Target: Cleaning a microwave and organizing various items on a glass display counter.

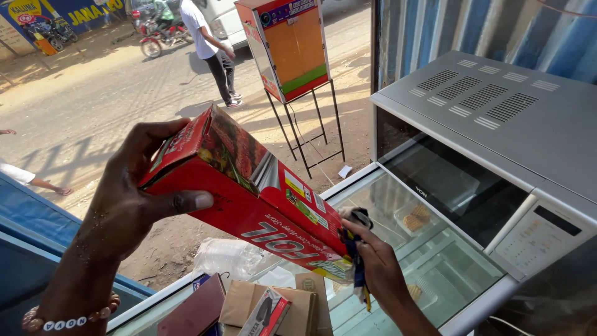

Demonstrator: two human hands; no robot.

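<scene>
Harsh sunlight outside, long shadows on road; foreground shaded, sharp focus.

Roadside food stall or kiosk, open to the street. Evidence: glass-topped display counter (435, 274) near right with pastries (415, 218) visible inside; silver-grey microwave oven (497, 124) sits on it at right. Blue corrugated metal wall (472, 31) behind the oven, far right. Brown cardboard boxes (273, 308) stacked near, bottom centre. Beyond the counter: sunlit dirt road (81, 118), orange-and-red cabinet on a thin metal stand (289, 46) at the roadside, a pedestrian in a white shirt (208, 46) far centre, red motorbike (155, 37) far left.
</scene>
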